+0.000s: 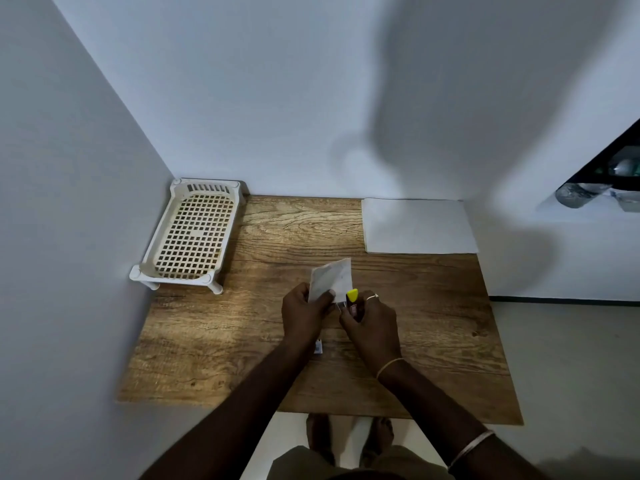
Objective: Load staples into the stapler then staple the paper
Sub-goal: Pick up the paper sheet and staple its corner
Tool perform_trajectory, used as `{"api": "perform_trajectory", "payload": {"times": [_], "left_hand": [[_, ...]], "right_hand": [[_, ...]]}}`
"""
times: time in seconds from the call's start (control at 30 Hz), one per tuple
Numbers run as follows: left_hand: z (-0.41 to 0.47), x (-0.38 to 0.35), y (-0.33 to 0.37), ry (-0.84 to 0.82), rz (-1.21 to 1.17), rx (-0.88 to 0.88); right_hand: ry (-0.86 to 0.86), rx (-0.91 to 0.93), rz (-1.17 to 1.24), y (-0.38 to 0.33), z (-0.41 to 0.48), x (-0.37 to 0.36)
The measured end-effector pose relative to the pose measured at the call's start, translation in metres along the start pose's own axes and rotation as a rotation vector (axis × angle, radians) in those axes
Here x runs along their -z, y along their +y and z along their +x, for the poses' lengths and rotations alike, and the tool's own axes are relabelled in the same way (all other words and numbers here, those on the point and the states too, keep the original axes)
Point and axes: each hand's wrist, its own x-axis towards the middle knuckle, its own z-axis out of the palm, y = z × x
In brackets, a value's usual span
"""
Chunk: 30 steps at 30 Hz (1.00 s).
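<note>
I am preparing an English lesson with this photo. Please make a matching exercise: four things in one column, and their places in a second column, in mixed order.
Things:
1. small paper
2. stapler
3. plastic rack
4. white sheets

Places:
A. back-left corner of the table
B. in the right hand
C. back-right part of the table
D. in the left hand

Pairs: 1-D, 2-B, 3-A, 4-C

Lattice tray [194,237] on wooden table [277,223]
</note>
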Motion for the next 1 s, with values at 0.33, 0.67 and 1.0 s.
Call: {"api": "perform_trajectory", "payload": {"times": [0.33, 0.67, 1.0], "left_hand": [[0.001, 0.006, 0.004, 0.008, -0.084, 0.05], [0.005, 0.009, 0.003, 0.008, -0.149, 0.113], [0.016, 0.012, 0.002, 0.007, -0.147, 0.139]], "right_hand": [[-0.195, -0.056, 0.088, -0.002, 0.002, -0.002], [-0.28, -0.12, 0.088, 0.003, 0.005, -0.001], [-0.227, -0.011, -0.074, 0.022, 0.006, -0.002]]}}
